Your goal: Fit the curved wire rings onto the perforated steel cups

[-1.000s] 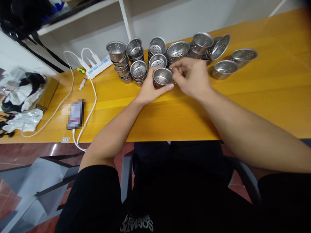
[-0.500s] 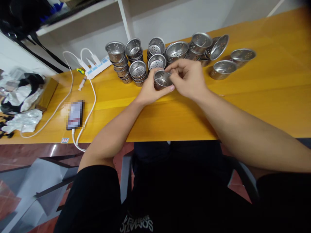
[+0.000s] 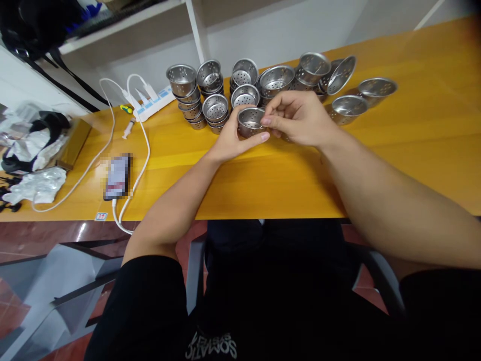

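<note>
My left hand point(image 3: 230, 141) is wrapped around a small perforated metal strainer basket point(image 3: 249, 126), its open top facing up. The thumb lies along the near side. At the basket's right rim my right hand point(image 3: 296, 119) has thumb and fingertips pinched together. Whatever is between those fingertips is too small or hidden to make out. Just behind the held basket stand stacks of similar strainer baskets point(image 3: 245, 95).
More basket stacks point(image 3: 181, 82) stand along the back of the wooden table point(image 3: 240, 185). Single baskets point(image 3: 347, 108) sit to the right. On the left are a power strip point(image 3: 154, 106), a syringe point(image 3: 129, 129), a phone point(image 3: 117, 176) on a white cable, and plastic bags point(image 3: 39, 185).
My right hand has shifted slightly right, its pinched fingertips now at the basket's right rim. My left hand still holds the basket in nearly the same spot.
</note>
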The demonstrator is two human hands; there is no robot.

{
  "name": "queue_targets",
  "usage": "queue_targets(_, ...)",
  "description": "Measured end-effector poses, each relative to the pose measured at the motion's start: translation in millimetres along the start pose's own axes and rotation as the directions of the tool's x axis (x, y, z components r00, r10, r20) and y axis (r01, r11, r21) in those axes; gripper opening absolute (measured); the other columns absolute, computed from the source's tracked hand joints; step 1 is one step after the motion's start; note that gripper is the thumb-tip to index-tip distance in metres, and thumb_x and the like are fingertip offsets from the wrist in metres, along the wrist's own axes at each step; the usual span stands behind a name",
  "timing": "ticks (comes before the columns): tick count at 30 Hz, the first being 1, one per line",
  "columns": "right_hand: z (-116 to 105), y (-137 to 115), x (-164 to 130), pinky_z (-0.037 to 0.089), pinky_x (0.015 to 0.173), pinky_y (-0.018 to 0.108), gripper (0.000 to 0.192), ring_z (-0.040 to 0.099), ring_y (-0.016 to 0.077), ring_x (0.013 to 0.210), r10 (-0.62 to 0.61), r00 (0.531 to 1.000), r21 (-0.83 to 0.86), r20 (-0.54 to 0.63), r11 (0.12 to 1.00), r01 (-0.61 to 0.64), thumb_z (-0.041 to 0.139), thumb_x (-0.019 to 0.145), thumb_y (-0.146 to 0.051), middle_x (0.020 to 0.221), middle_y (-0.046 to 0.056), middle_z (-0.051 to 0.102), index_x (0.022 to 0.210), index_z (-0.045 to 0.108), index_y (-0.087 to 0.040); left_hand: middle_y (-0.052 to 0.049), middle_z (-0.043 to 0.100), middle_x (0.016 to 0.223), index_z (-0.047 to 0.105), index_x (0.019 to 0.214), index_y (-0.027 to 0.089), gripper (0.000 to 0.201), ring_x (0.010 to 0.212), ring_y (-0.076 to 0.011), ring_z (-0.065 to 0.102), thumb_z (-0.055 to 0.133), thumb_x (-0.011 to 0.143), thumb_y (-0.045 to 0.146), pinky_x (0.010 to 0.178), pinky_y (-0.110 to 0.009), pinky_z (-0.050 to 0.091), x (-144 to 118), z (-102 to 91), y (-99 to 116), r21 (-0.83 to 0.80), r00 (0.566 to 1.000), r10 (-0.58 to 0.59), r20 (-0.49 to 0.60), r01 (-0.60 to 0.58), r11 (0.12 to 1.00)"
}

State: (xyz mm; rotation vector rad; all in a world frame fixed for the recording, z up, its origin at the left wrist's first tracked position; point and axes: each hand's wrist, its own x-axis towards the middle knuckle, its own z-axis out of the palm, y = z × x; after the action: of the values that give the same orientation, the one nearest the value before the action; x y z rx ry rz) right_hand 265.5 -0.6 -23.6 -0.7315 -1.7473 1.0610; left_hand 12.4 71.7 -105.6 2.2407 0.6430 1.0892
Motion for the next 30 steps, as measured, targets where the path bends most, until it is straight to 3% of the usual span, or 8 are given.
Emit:
queue_targets(7, 3, 1, 3, 0.044, 0.053, 0.037, 0.076, 0.057, 0.0170, 0.060, -0.001, 1.000, 0.035, -0.012, 0.999, 0.002, 0.117, 0.075, -0.092, 0.073, -0.001, 0.072, 0.096, 0.077, -0.030, -0.013, 0.070, 0.166, 0.043, 0.177, 0.031, 0.109, 0.167, -0.0385, 0.073, 0.073, 0.103, 0.106, 0.152, -0.064, 0.050, 1, -0.7, 0, 0.127, 1.000, 0.008, 0.003, -0.008, 0.992)
queue_targets(15, 0, -5, -2, 0.042, 0.055, 0.036, 0.066, 0.052, 0.0180, 0.064, 0.042, 0.998, 0.013, 0.045, 0.999, -0.043, 0.120, 0.080, -0.079, 0.070, 0.000, 0.067, 0.094, 0.078, -0.031, -0.015, 0.067, 0.170, 0.037, 0.179, 0.031, 0.103, 0.167, -0.0373, 0.072, 0.069, 0.110, 0.100, 0.153, -0.063, 0.051, -2, -1.5, 0, 0.127, 0.998, 0.044, 0.035, -0.048, 0.991)
queue_targets(18, 3, -4, -1, 0.043, 0.057, 0.038, 0.065, 0.052, 0.0191, 0.067, 0.017, 1.000, -0.007, 0.007, 1.000, -0.017, 0.119, 0.081, -0.082, 0.075, 0.002, 0.069, 0.096, 0.081, -0.031, -0.013, 0.068, 0.168, 0.038, 0.178, 0.032, 0.103, 0.164, -0.0366, 0.075, 0.070, 0.108, 0.101, 0.151, -0.063, 0.053, -1, 0.7, -6, 0.134, 0.997, 0.071, 0.016, -0.073, 0.988)
queue_targets(21, 6, -1, 0, 0.053, 0.062, 0.043, 0.060, 0.063, 0.0248, 0.078, -0.074, 0.989, -0.052, -0.127, 0.996, 0.068, 0.116, 0.084, -0.081, 0.091, 0.006, 0.078, 0.103, 0.084, -0.034, -0.012, 0.065, 0.171, 0.034, 0.180, 0.035, 0.104, 0.167, -0.0369, 0.073, 0.069, 0.108, 0.102, 0.152, -0.064, 0.051, 1, 4.2, -15, 0.138, 0.996, 0.092, -0.009, -0.090, 0.986)
queue_targets(24, 5, 4, 0, 0.064, 0.071, 0.051, 0.043, 0.072, 0.0325, 0.093, -0.161, 0.962, -0.199, -0.220, 0.973, 0.118, 0.107, 0.097, -0.074, 0.103, 0.009, 0.082, 0.109, 0.085, -0.039, -0.014, 0.063, 0.175, 0.028, 0.186, 0.036, 0.107, 0.173, -0.0379, 0.068, 0.067, 0.110, 0.101, 0.155, -0.065, 0.046, 2, 5.9, -22, 0.141, 0.997, 0.082, -0.003, -0.081, 0.987)
queue_targets(27, 2, 8, -1, 0.069, 0.086, 0.057, 0.028, 0.075, 0.0371, 0.111, -0.240, 0.950, -0.337, -0.197, 0.927, 0.164, 0.100, 0.105, -0.065, 0.122, 0.012, 0.084, 0.110, 0.088, -0.040, -0.016, 0.062, 0.178, 0.024, 0.190, 0.034, 0.111, 0.176, -0.0384, 0.064, 0.065, 0.111, 0.101, 0.157, -0.066, 0.043, 2, 4.2, -18, 0.136, 0.999, 0.053, -0.009, -0.051, 0.989)
queue_targets(30, 0, 11, -2, 0.070, 0.096, 0.060, 0.022, 0.074, 0.0387, 0.123, -0.276, 0.946, -0.377, -0.167, 0.905, 0.198, 0.099, 0.104, -0.059, 0.135, 0.011, 0.083, 0.109, 0.089, -0.040, -0.017, 0.065, 0.177, 0.034, 0.186, 0.032, 0.111, 0.171, -0.0371, 0.070, 0.069, 0.107, 0.102, 0.154, -0.063, 0.050, 2, 1.4, -6, 0.126, 0.998, 0.004, -0.061, 0.003, 0.992)
